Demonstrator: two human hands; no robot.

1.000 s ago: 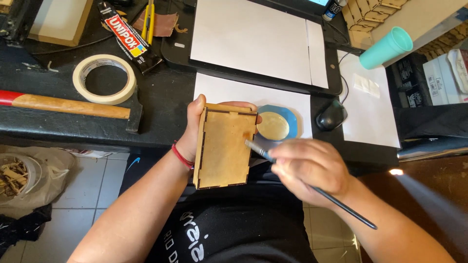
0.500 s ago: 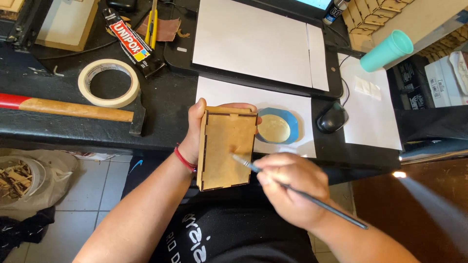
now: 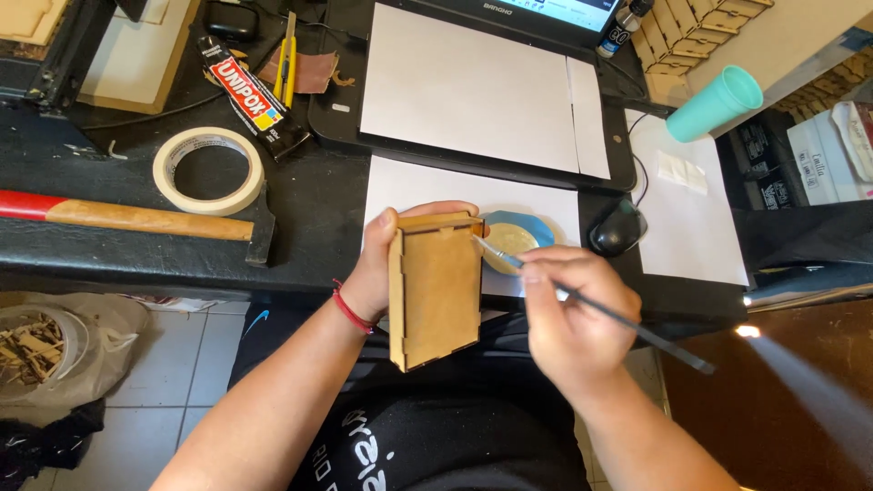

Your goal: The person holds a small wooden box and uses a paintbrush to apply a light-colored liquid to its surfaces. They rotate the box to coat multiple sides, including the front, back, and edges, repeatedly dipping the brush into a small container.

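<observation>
Head view: left hand [image 3: 377,264] grips a shallow tan wooden box [image 3: 436,291]; right hand [image 3: 568,318] pinches a thin brush [image 3: 627,318].

At the far left of my bench lies a black glue tube [image 3: 254,96] with a red, yellow and blue label. A laptop screen [image 3: 564,11] glows white and blue at the top edge, beside a small black-capped bottle [image 3: 622,25].
</observation>
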